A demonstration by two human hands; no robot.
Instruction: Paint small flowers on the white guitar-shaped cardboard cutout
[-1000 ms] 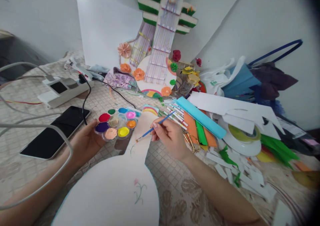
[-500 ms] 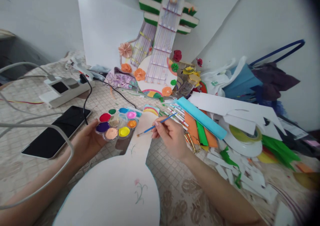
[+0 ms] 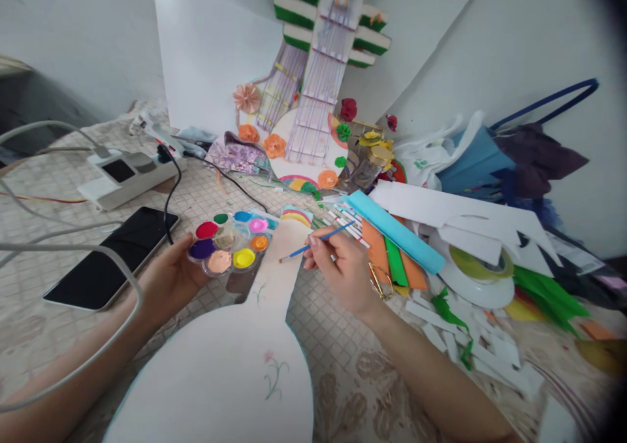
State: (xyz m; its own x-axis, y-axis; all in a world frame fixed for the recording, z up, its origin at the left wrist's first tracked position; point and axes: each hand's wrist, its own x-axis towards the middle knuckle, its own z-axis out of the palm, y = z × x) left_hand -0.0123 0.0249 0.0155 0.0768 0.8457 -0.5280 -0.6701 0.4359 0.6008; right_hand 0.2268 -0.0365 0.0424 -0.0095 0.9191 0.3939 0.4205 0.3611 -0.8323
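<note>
Head-worn camera looks forward and down, close above the palette [image 3: 228, 244].

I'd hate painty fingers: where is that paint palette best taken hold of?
By its rim, from the left and below, as the left hand does. The paint palette sits level with open colour wells facing up, so the top likely gives no clean hold, and the right hand's paintbrush points in from the right.

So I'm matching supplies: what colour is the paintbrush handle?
Blue, seen in the head view: the paintbrush in the right hand.
</note>
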